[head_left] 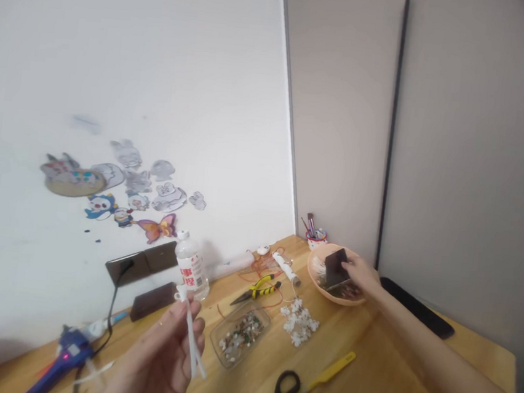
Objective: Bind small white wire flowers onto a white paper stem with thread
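My left hand is raised above the front of the table, pinching a white piece with a small looped top and two narrow tails that hang down. At the right, my right hand reaches over the peach-coloured bowl and grips a dark, flat, square piece by its edge. Other contents of the bowl are partly hidden by this piece. Between the hands stand a clear plastic box of small beads and a cluster of white flower shapes.
Yellow-black pliers and red cord lie behind the box. A clear bottle stands near the wall. Black-handled scissors and yellow tweezers lie in front. A blue glue gun with a lit light is at left.
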`<state>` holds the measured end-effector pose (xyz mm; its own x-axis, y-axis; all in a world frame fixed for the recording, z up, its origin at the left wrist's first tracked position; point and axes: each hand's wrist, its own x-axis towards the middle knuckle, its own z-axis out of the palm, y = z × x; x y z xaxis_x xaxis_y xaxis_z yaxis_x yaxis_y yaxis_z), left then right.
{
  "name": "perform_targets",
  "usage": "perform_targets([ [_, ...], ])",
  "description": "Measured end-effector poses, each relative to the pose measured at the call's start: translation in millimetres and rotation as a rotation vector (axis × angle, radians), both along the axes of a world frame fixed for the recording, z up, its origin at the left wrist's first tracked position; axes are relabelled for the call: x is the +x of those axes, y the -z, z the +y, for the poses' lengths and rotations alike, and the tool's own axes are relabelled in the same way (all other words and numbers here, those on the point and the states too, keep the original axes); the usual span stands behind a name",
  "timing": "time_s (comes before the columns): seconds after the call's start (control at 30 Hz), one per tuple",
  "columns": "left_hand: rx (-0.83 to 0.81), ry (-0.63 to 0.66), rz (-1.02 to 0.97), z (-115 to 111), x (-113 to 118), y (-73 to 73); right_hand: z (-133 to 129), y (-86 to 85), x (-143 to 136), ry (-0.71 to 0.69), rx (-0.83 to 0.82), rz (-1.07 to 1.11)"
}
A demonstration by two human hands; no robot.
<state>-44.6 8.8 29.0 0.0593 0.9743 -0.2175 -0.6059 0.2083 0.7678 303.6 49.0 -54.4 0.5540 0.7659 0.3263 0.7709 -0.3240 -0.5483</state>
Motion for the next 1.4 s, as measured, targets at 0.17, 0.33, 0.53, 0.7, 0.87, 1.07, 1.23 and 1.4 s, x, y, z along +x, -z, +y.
perform_targets([
  [0.17, 0.031, -0.123, -0.006, 18, 0, 16.6, -22, -20.7, -35, -0.249, 0.098, 0.026],
  [0.33, 0.143, -0.302, -0.044, 23, 15, 30.8, -60, -34.3, -119, -0.604, 0.176, 0.056],
  [0.53, 0.308, -0.455, -0.066, 10, 16, 22.9, -83, -44.6, -186, -0.902, 0.336, 0.201],
  [0.7, 0.323, -0.535, -0.144, 2, 11, 9.8, -86, -43.6, -195, -0.935, 0.405, 0.17],
  [0.87, 0.275, -0.543, -0.134, -5, 13, 1.7, -89, -38.6, -195, -0.916, 0.35, 0.191],
  [1.07, 0.252, -0.49, -0.067, -6, 9, -1.0, -89, -30.6, -197, -0.903, 0.299, 0.241],
  [1.23, 0.225, -0.346, -0.059, -4, 5, -1.8, -94, -28.5, -204, -0.912, 0.333, 0.41],
  [1.4, 0.214, -0.243, -0.102, 2, 3, 0.7, -98, -31.1, -212, -0.848, 0.338, 0.593],
])
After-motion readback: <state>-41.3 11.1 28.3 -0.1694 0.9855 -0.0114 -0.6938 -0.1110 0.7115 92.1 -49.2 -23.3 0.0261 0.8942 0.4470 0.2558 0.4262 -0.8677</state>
